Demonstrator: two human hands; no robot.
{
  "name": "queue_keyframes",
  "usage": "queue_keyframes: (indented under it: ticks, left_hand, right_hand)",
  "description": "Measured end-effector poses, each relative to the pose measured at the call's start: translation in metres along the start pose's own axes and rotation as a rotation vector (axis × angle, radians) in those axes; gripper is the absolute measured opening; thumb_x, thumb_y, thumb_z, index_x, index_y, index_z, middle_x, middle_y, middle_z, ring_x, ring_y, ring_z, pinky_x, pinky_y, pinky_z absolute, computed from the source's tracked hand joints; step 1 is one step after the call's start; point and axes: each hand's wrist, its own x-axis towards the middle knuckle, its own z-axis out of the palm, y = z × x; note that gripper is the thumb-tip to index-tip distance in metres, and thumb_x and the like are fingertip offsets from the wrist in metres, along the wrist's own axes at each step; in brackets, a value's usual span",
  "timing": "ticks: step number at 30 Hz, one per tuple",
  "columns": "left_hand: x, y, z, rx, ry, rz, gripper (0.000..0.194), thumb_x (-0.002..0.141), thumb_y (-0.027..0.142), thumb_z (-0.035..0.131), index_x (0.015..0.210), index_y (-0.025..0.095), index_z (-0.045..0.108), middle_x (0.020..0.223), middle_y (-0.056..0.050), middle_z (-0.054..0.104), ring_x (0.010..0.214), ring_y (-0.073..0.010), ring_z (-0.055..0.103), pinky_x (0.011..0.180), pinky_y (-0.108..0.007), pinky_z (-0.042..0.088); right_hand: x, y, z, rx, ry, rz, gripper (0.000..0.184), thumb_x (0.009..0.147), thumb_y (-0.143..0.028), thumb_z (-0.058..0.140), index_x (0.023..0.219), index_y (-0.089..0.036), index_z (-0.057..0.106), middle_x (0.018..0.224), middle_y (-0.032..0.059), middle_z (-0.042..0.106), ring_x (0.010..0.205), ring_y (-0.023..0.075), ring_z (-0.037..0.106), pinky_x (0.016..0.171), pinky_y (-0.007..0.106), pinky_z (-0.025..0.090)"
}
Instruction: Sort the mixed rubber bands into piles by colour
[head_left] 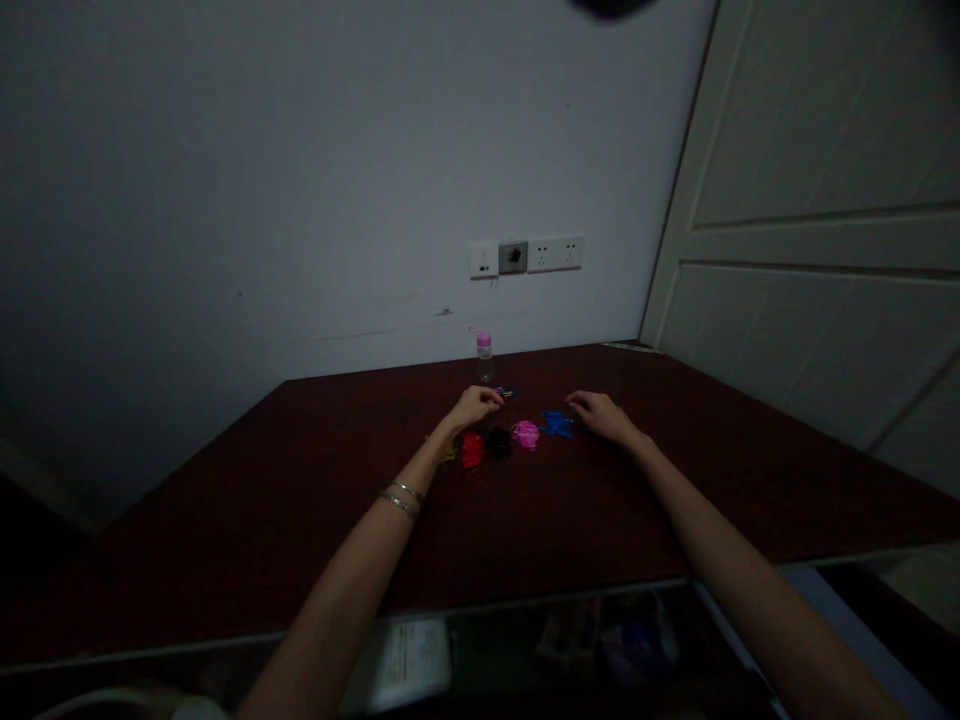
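Observation:
My left hand (478, 404) reaches over the table with its fingers bent and pressed together, tips at a small mixed-colour heap of thin pieces (505, 392). What lies between its fingertips is too small to make out. Right of a heap of blue thin strands (557, 424) is my right hand (598, 413), palm down, fingers loosely curved and slightly apart; nothing shows in it. Further heaps lie in a row: pink strands (526, 434), black strands (499, 442), red strands (472, 450) and yellowish strands (450, 450), the last partly hidden by my left wrist.
A clear bottle with a pink cap (484, 358) stands behind the heaps on the dark red table (525, 540). Wall sockets (555, 254) are above it. An open space under the front edge holds a white packet (412, 660) and dim items. A pale door (810, 250) is at right.

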Motion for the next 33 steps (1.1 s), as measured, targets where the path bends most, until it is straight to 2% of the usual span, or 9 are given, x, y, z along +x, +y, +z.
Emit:
queue_keyframes:
  ticks: [5,9,13,16,21,26,33]
  left_hand:
    - [-0.001,-0.038,-0.033,0.092,0.256,-0.132,0.02,0.065,0.008,0.054,0.077,0.012,0.071,0.074,-0.005,0.068,0.07,-0.0129,0.059,0.068,-0.022,0.045]
    - [-0.012,-0.056,-0.055,0.144,0.379,-0.257,0.023,0.067,0.007,0.052,0.078,0.013,0.071,0.075,-0.006,0.069,0.073,-0.0145,0.06,0.069,-0.023,0.046]
    - [-0.024,-0.066,-0.069,0.186,0.455,-0.307,0.022,0.067,0.008,0.052,0.077,0.014,0.071,0.079,-0.006,0.07,0.075,-0.0151,0.061,0.072,-0.023,0.046]
    - [-0.03,-0.071,-0.072,0.211,0.455,-0.297,0.021,0.066,0.009,0.053,0.075,0.015,0.071,0.078,-0.005,0.07,0.076,-0.0154,0.061,0.073,-0.023,0.046]
    - [-0.031,-0.074,-0.069,0.252,0.368,-0.256,0.019,0.065,0.01,0.054,0.072,0.016,0.071,0.077,-0.005,0.07,0.077,-0.016,0.061,0.074,-0.023,0.045]
    - [-0.03,-0.075,-0.069,0.32,0.339,-0.234,0.02,0.066,0.01,0.054,0.073,0.015,0.071,0.079,-0.006,0.07,0.078,-0.0171,0.062,0.076,-0.024,0.045]
    - [-0.032,-0.077,-0.068,0.316,0.331,-0.231,0.021,0.067,0.01,0.053,0.076,0.016,0.071,0.08,-0.005,0.07,0.077,-0.0165,0.061,0.076,-0.024,0.045]
  right_hand:
    - [0.0,-0.001,0.0,-0.017,-0.002,-0.002,0.026,0.086,-0.029,0.043,0.102,-0.022,0.062,0.104,0.0063,0.066,0.094,0.0185,0.06,0.081,0.029,0.045]
    - [0.0,-0.002,0.0,-0.001,-0.006,-0.009,0.026,0.086,-0.028,0.044,0.103,-0.022,0.062,0.104,0.006,0.066,0.094,0.0189,0.06,0.081,0.03,0.045]
    - [0.0,-0.002,0.0,-0.004,-0.009,-0.014,0.026,0.086,-0.028,0.044,0.103,-0.022,0.062,0.104,0.0063,0.066,0.094,0.0195,0.06,0.081,0.03,0.045]
    - [0.0,-0.002,0.0,0.005,0.001,-0.01,0.026,0.085,-0.028,0.045,0.102,-0.022,0.063,0.104,0.0064,0.066,0.094,0.0194,0.06,0.08,0.03,0.046]
    - [0.002,-0.016,0.001,0.068,0.017,-0.008,0.026,0.084,-0.028,0.047,0.102,-0.022,0.063,0.103,0.0058,0.067,0.092,0.0188,0.061,0.081,0.029,0.046]
    - [0.013,-0.049,0.002,0.068,0.01,-0.092,0.025,0.084,-0.027,0.047,0.101,-0.02,0.064,0.103,0.0064,0.066,0.095,0.0185,0.059,0.081,0.028,0.045]
    - [0.037,-0.107,0.011,0.032,-0.084,-0.205,0.023,0.083,-0.024,0.049,0.099,-0.021,0.066,0.104,0.0048,0.066,0.093,0.017,0.059,0.076,0.023,0.043]
